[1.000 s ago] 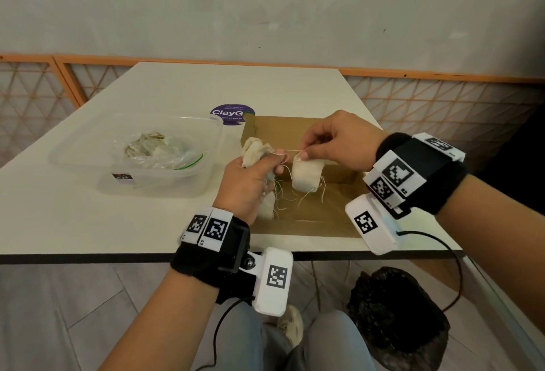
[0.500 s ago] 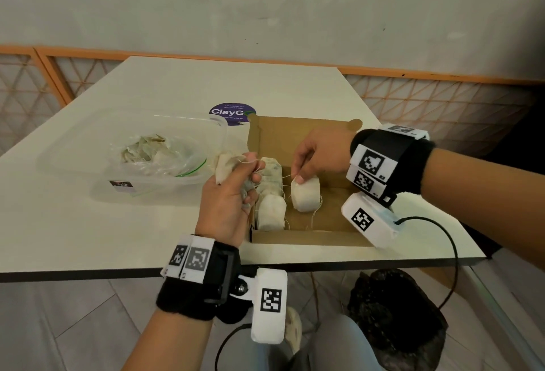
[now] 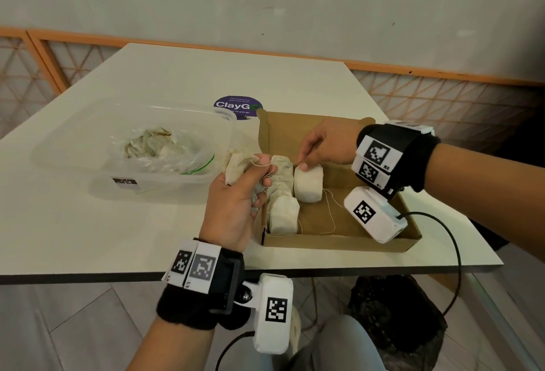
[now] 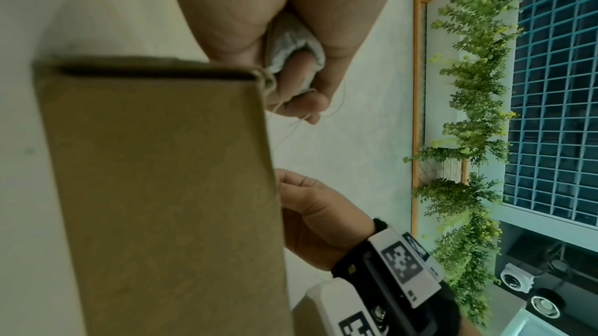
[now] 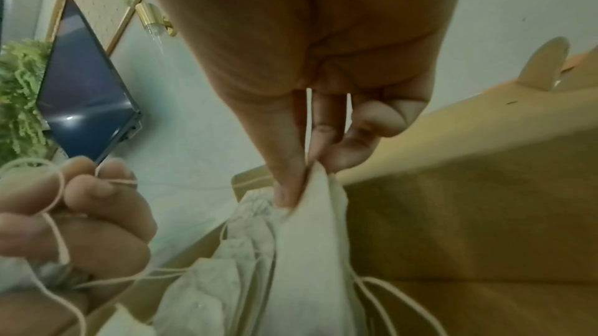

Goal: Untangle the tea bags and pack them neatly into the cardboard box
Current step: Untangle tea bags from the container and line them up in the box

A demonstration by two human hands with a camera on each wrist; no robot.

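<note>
An open brown cardboard box (image 3: 348,241) lies near the table's front edge. Tea bags (image 3: 283,214) stand in a row along its left wall. My right hand (image 3: 306,161) pinches the top of one white tea bag (image 3: 308,185) standing inside the box; the pinch shows in the right wrist view, thumb and finger on the tea bag (image 5: 310,226). My left hand (image 3: 250,176), just left of the box, grips a bundle of tea bags (image 3: 236,164) with strings wound over its fingers (image 5: 80,200). A thin string runs between both hands.
A clear plastic tub (image 3: 132,152) holding a zip bag of more tea bags (image 3: 156,146) sits left of the box. A purple round sticker (image 3: 237,105) is on the table behind. A dark bag (image 3: 395,317) lies on the floor below the table edge.
Both hands dropped from above the box. The right hand set its tea bag down inside the box; the left hand moved left, outside the box wall, with its bundle.
</note>
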